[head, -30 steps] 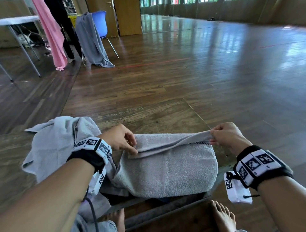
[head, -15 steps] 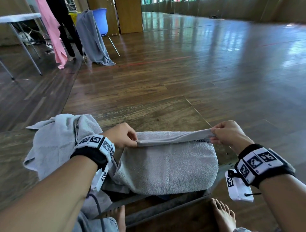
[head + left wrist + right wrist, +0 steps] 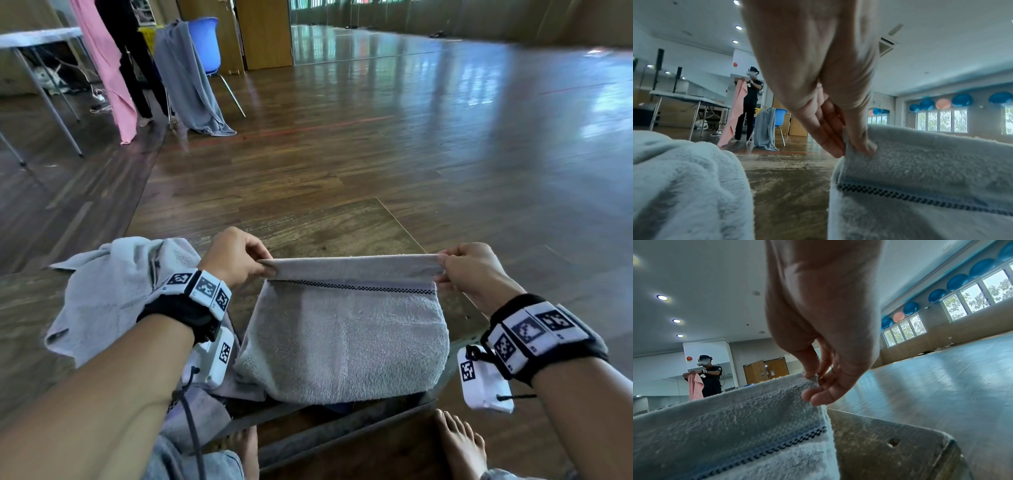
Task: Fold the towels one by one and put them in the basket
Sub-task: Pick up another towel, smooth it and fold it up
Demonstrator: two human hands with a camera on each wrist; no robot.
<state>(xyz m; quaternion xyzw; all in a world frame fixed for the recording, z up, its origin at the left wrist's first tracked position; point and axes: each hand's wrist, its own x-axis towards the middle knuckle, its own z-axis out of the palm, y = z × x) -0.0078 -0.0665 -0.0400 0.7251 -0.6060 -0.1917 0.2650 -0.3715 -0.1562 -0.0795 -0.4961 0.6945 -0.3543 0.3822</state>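
A grey towel [image 3: 346, 335] with a dark checked stripe near its top edge hangs in front of me over the near edge of a low wooden table [image 3: 325, 233]. My left hand [image 3: 239, 260] pinches its upper left corner, thumb in front and fingers behind, as the left wrist view shows on the towel [image 3: 920, 178]. My right hand [image 3: 469, 270] pinches the upper right corner [image 3: 813, 379]. The top edge is stretched taut and level between both hands. No basket is in view.
A second crumpled grey towel [image 3: 113, 291] lies on the table at my left. My bare feet [image 3: 459, 442] are below the table's edge. Far left, a person [image 3: 133, 58] holds a pink towel [image 3: 102, 68] beside a blue chair [image 3: 205, 44] draped in grey cloth and a folding table [image 3: 37, 37].
Both hands have lifted the towel's top edge off the table and pulled it taut, so the checked stripe now faces me. The camera view has tilted slightly.
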